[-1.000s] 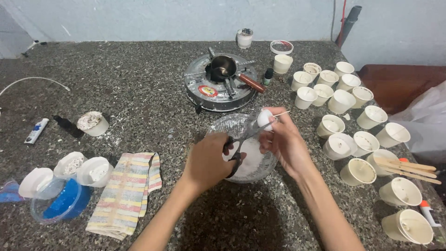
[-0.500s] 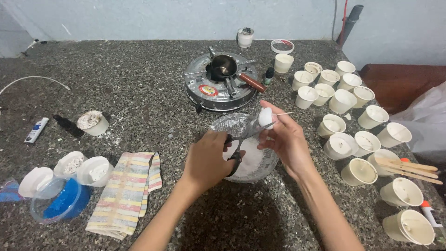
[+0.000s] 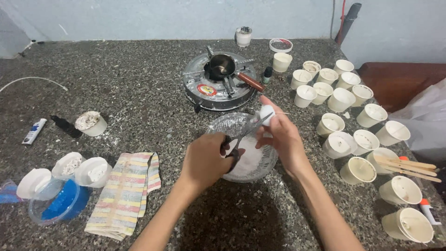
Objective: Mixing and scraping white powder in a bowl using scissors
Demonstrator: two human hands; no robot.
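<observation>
Over the clear glass bowl [image 3: 241, 148], which sits near the middle of the dark speckled stone table [image 3: 139, 93] and holds a heap of white wax-like flakes, the left hand [image 3: 204, 160] is closed through the handles of a pair of small dark-handled scissors [image 3: 241, 139], the blades angled up toward a small white round lump [image 3: 266, 114] pinched in the fingers of the right hand [image 3: 281, 137]. The lump sits just above the bowl's far rim, with a thin pale strand sticking out of it to the right. As a judgement, the cutting is in mid-course: the bowl already carries a good pile of white shavings, yet the lump is largely whole. Right of the bowl stand many cream paper cups [image 3: 357, 169], several showing a pale fill and a thin wick, so much of that work looks done, though whether all are filled cannot be told. Beyond the bowl, a round metal stove [image 3: 218, 86] bears a small dark pouring pot with a brown handle [image 3: 223, 67]. Left of the bowl lie a striped cloth [image 3: 125, 193], a blue-lidded clear tub [image 3: 60, 204] and white caps [image 3: 93, 171]. Wooden sticks [image 3: 406, 165] rest across the cups at the far right of the bowl.
</observation>
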